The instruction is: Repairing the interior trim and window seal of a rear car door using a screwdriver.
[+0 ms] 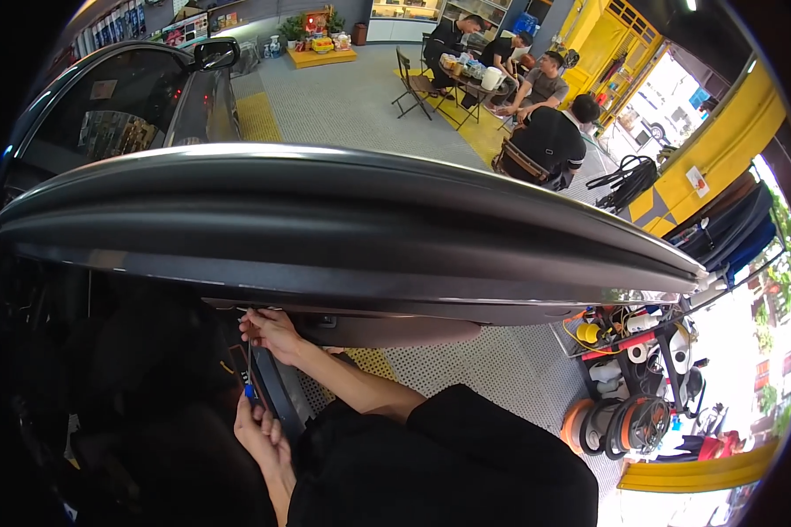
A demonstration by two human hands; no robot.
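Note:
A dark car door (343, 215) stands open across the view, its outer skin towards the top and its inner trim panel (395, 331) beneath. Low by the dark car interior, my left hand (262, 436) is closed, palm up, on a screwdriver (250, 390) with a blue handle and a thin metal shaft. The shaft points up towards my right hand (269, 334). That hand is just under the door's lower edge in the picture, fingers curled in a pinch by the shaft's upper end. What lies between those fingertips is too small to make out, and the shaft's tip is hidden.
A door sill (277, 386) runs beside my hands. On the right stand a cart (628, 342) of supplies and an orange-and-black vacuum cleaner (620, 428). Several people sit around a table (475, 79) beyond the door. Another dark car (119, 110) is at the far left.

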